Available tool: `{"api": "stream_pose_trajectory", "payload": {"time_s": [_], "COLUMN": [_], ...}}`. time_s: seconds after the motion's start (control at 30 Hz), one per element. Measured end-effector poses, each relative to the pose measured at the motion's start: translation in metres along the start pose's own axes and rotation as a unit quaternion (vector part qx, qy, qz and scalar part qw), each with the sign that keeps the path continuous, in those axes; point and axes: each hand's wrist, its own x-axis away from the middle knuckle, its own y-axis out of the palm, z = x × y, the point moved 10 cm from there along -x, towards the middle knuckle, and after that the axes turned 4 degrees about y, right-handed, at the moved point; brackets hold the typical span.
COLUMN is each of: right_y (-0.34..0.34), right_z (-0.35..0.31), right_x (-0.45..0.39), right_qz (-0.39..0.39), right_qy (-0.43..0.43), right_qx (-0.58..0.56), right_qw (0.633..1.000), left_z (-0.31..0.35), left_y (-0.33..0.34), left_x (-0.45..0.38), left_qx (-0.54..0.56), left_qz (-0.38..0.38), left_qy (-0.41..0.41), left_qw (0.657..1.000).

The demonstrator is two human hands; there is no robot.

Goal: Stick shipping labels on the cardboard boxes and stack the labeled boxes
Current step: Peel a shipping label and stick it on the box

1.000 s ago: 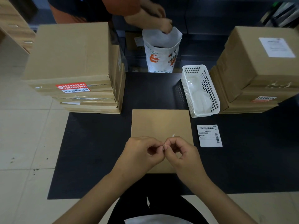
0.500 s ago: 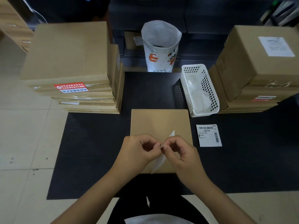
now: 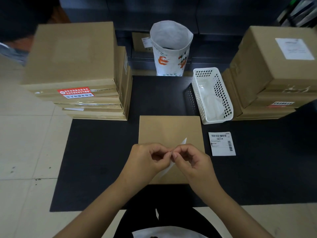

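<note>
While my left hand (image 3: 148, 160) and right hand (image 3: 190, 160) pinch label (image 3: 183, 141) over box (image 3: 169, 129), peel backing slowly; keep adhesive off fingertips; hold label flat.

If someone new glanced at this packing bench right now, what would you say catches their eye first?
Probably the two hands at centre: the left hand and right hand meet fingertip to fingertip, pinching a white label sheet above the flat cardboard box on the black mat. Next, the tall box stacks: the left stack with a red sticker, and the right stack topped by a white label.
</note>
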Motion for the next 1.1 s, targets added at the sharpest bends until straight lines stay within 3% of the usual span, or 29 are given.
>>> {"api": "stream_pose_trajectory", "payload": {"time_s": [0.23,0.73,0.93,1.1], "right_y": [0.003,0.0,-0.002,-0.001], "right_z": [0.01,0.007,0.007,0.005], "right_x": [-0.002,0.0,-0.001,-0.003], "right_qz": [0.0,0.001,0.013,0.0], "right_qy": [0.033,0.017,0.014,0.018], "right_qx": [-0.011,-0.002,-0.024,-0.042], "right_qw": [0.999,1.0,1.0,0.999], "left_z": [0.012,-0.004,-0.023,-0.026], "left_y": [0.006,0.003,0.004,0.005], "left_x": [0.001,0.003,0.004,0.004], "left_qx": [-0.052,0.029,0.131,0.161], "left_qz": [-0.022,0.019,0.036,0.034], "left_qy": [0.058,-0.035,-0.125,-0.142], "left_qw": [0.997,0.999,0.983,0.976]}}
